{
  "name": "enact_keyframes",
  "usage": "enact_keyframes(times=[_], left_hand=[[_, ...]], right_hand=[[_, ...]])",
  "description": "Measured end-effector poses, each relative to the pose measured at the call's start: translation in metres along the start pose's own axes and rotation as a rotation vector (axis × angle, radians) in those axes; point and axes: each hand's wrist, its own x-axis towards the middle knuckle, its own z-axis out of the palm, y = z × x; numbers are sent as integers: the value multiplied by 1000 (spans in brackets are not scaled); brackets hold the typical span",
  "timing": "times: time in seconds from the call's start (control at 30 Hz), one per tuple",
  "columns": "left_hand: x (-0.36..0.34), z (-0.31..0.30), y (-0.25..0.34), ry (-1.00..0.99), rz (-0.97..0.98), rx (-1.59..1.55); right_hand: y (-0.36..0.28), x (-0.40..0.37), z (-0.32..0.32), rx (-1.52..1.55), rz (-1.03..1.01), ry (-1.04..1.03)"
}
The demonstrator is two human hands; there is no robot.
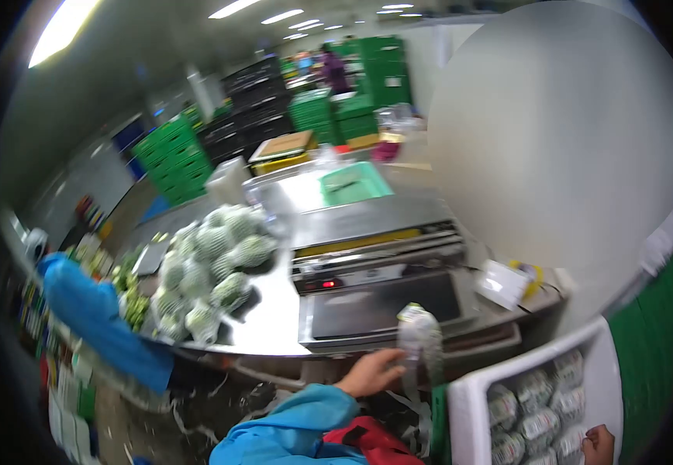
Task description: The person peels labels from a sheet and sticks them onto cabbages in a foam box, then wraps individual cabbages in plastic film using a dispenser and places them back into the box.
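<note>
My left hand, in a blue sleeve, reaches right with its fingers stretched out. Its fingertips are beside a pale, shiny bundle at the table's front edge; blur hides what it is and whether they touch. Pale strips hang below it. My right hand has curled fingers at the right side of a white foam box. Whatever it holds, if anything, is hidden. Inside the box lie several film-wrapped, labelled round vegetables. The wrapping machine, with a dark plate and a red display, stands in front of me.
Round green vegetables in foam nets are piled at the left of the metal table. Behind the machine lies a green tray. A co-worker's blue sleeve is at the left. Stacked green crates and black crates stand farther back.
</note>
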Motion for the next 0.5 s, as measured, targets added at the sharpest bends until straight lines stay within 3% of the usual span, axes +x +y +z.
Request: enact_keyframes(times=[0.13,0.2,0.27,0.33,0.4,0.43,0.5], left_hand=[[-45,-47,-24,120,-96,-90],[-69,-92,-53,358,-282,-190],[-96,-132,-125,656,-377,-379],[-131,-183,-178,972,-503,-599],[-163,-230,-224,1219,-538,-684],[-175,-251,-243,1256,-544,-704],[-176,-293,-268,1306,-581,-805]], right_hand=[[-102,59,-2,-45,-92,-96],[-146,86,15,-69,-143,-118],[-197,108,47,120,-238,-140],[-265,118,98,266,-204,-238],[-330,129,162,451,-265,-495],[-365,135,198,448,-146,-646],[-432,146,292,517,-243,-724]])
